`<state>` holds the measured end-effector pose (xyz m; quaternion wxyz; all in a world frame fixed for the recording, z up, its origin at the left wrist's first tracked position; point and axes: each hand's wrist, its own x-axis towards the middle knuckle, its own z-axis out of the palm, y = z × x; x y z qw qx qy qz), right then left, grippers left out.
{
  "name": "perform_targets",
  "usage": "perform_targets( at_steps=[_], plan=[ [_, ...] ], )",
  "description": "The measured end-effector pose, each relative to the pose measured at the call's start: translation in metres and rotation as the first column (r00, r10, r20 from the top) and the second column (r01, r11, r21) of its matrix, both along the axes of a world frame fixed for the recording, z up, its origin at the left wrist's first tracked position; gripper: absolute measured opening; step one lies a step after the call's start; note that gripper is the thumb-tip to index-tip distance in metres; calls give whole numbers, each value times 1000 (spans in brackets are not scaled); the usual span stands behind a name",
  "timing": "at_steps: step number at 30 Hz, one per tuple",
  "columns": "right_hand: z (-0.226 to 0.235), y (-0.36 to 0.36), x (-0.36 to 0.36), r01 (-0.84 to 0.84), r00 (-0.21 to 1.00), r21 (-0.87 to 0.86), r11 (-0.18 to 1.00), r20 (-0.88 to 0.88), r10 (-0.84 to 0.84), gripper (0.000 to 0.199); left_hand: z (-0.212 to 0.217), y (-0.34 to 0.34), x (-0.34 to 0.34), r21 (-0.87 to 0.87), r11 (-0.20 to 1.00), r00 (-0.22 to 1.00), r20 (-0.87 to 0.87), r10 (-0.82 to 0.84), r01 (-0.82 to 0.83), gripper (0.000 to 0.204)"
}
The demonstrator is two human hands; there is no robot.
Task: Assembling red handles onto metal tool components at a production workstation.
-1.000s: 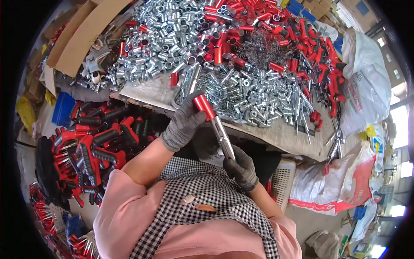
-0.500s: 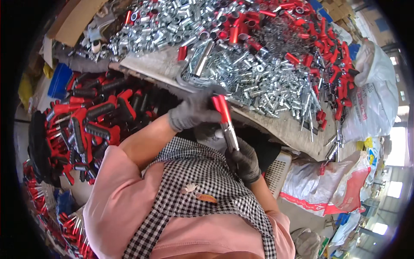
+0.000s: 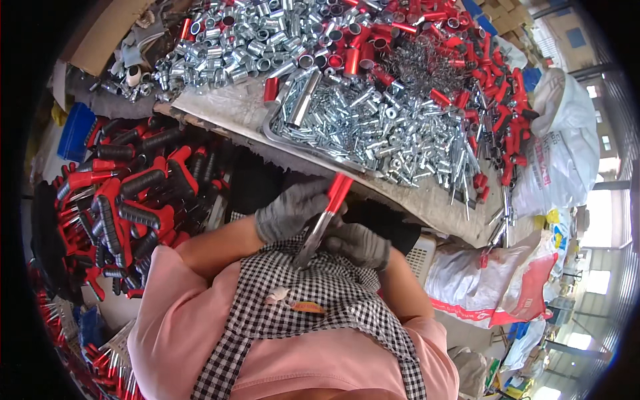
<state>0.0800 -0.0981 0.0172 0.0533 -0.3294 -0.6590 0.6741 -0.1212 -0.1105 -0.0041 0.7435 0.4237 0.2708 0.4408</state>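
A metal tube with a red sleeve [image 3: 339,193] at its upper end slants in front of my apron, its bare silver end [image 3: 309,248] pointing down toward me. My left hand [image 3: 291,211], in a grey glove, has its fingers closed round the red part from behind; the tube covers some of them. My right hand [image 3: 361,245], gloved too, is bent against the tube's right side near the middle. Its fingertips are partly hidden. Beyond both hands, a tray edge [image 3: 320,157] holds a heap of small silver pins [image 3: 360,120], with a loose silver tube [image 3: 307,99] on top.
Silver collars [image 3: 247,50] and red sleeves [image 3: 353,61] are piled along the bench [image 3: 220,113]. Red-and-black handles [image 3: 143,177] fill the space at my left. White sacks [image 3: 557,157] and a pale plastic basket [image 3: 420,259] stand at the right.
Both hands have drawn the tube down and nearer my body. It has swung from leaning left at its red top to leaning right, and its silver end is now uncovered.
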Motion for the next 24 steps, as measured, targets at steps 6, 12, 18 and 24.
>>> perform_targets(
  at_steps=[6,12,18,24],
  plan=[
    [49,88,6,-13,776,921,389,255,-577,29,3,-19,-2,-126,992,994,108,-11,25,44],
    [15,163,-13,-335,548,898,285,432,-716,30,21,-9,12,-336,942,994,104,18,18,28],
    [15,151,10,140,711,988,70,-51,-702,25,31,12,-11,-126,984,972,-212,99,-128,29],
    [80,70,41,163,981,830,533,-79,-176,23,22,37,-14,545,830,637,-683,358,118,44]
  ],
)
